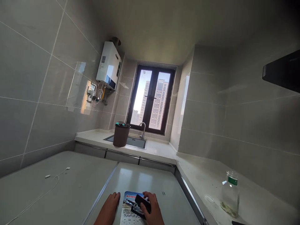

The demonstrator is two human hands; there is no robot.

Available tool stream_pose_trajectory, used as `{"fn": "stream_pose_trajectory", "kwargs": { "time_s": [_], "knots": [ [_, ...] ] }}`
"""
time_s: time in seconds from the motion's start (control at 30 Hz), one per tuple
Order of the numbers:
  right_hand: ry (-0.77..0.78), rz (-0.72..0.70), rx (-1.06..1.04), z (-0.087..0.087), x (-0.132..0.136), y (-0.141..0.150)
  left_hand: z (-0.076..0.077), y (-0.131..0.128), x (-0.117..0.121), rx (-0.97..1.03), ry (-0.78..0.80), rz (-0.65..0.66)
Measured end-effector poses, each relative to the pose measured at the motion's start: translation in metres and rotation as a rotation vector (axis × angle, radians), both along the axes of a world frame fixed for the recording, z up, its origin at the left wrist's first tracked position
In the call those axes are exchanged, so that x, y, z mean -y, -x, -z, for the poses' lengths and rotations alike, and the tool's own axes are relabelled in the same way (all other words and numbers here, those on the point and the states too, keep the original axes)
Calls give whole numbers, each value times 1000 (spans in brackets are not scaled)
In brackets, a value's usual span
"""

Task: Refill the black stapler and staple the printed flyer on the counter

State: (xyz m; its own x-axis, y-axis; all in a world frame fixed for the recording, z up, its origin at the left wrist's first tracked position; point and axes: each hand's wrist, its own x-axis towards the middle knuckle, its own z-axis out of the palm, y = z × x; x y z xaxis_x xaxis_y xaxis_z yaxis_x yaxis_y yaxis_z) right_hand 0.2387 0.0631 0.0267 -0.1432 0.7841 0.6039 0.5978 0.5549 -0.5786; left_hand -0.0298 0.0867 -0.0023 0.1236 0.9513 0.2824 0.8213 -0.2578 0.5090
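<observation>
My right hand [154,208] is closed on a black stapler [138,211], its thumb and fingers around the black top. The stapler looks hinged apart, with a shiny metal part sticking out to the left. It is over a printed card [126,218] with a blue top, red lettering and a table of text. Just left of the card, my left hand [112,202] rests on the pale tabletop [150,178], fingers extended and holding nothing. Thin dark strips [163,193], perhaps staples, lie to the right of my right hand.
A white cable [37,199] trails over the left tabletop. On the right counter stands a glass jar [230,197] beside a clear round lid [209,198]. Ahead, a brown bin [121,136] stands at the sink [138,143], near the faucet [143,129].
</observation>
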Motion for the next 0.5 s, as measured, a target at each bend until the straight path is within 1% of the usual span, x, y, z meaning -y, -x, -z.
{"fn": "stream_pose_trajectory", "kwargs": {
  "time_s": [0.1,0.2,0.27,0.37,0.5],
  "knots": [
    [39,0,75,11,-2,2,-4,-2,11,106,-58,-10],
    [75,33,116,27,-8,-1,-14,-6,24,215,-101,73],
    [75,53,140,33,-11,-2,-21,-7,28,242,-125,101],
    [41,68,161,34,-12,-3,-25,-4,25,232,-163,59],
    [10,58,206,29,-11,-2,-22,3,15,255,-185,54]
  ]
}}
